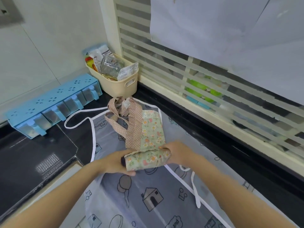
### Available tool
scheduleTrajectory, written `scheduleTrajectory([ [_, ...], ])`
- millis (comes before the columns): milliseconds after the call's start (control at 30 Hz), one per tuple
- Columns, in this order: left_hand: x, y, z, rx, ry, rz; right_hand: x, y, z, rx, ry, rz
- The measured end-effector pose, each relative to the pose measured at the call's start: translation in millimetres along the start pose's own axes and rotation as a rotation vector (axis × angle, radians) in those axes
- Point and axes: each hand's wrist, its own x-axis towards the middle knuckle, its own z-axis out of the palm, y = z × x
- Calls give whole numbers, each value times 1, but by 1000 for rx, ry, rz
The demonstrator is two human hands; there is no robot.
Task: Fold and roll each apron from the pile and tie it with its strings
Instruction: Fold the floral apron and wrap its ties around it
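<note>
A green floral apron lies folded into a narrow strip on the counter, its near end rolled into a tube. My left hand grips the tube's left end and my right hand grips its right end. Its pink dotted strings lie bunched at the far end. Underneath it, a translucent white apron printed with houses and balloons is spread flat.
A blue spice rack stands along the left wall. A cream basket of packets and a jar sits in the corner. The slatted window frame runs along the right. A glass cooktop lies at left.
</note>
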Motion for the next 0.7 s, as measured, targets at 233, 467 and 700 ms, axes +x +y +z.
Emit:
scheduleTrajectory([
  [233, 25, 7, -38, -595, -11, -275, 39, -3, -30, 636, 150, 412],
  [467, 41, 7, -51, -814, -61, -410, 59, -25, -1, 1118, 323, 629],
  [700, 51, 4, -61, -775, -128, -428, 63, -34, -1, 571, 402, 705],
])
